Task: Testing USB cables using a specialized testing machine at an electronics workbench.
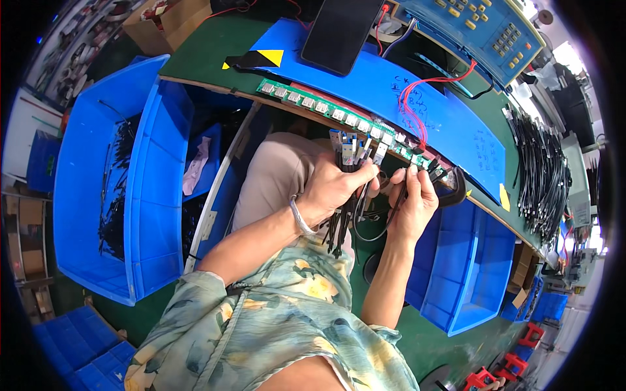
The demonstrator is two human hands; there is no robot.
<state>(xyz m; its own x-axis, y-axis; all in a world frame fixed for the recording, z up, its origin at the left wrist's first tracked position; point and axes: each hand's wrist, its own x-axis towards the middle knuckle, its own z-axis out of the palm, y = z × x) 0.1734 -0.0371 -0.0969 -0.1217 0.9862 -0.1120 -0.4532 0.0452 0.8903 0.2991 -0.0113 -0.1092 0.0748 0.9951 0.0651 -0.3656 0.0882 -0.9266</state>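
Note:
My left hand (pixel 324 189) is closed around a bundle of short black cables (pixel 336 231). Their flat metal plugs with blue inserts (pixel 349 147) stick up past my fingers. Close beside it, my right hand (pixel 411 212) pinches one black cable (pixel 394 210) near its end, which my fingertips partly hide. That cable loops down and back toward my left hand. Both hands are just in front of a long green circuit board (pixel 329 111) with a row of metal sockets along the bench edge. Whether the pinched end touches a socket I cannot tell.
A blue panel (pixel 287 42) with handwriting covers part of the green bench, under a dark phone (pixel 343 32). Red wires (pixel 417 85) run from a blue test instrument (pixel 499 36) to the board. Black cables (pixel 541 176) lie at right. Blue bins (pixel 163 189) flank my legs.

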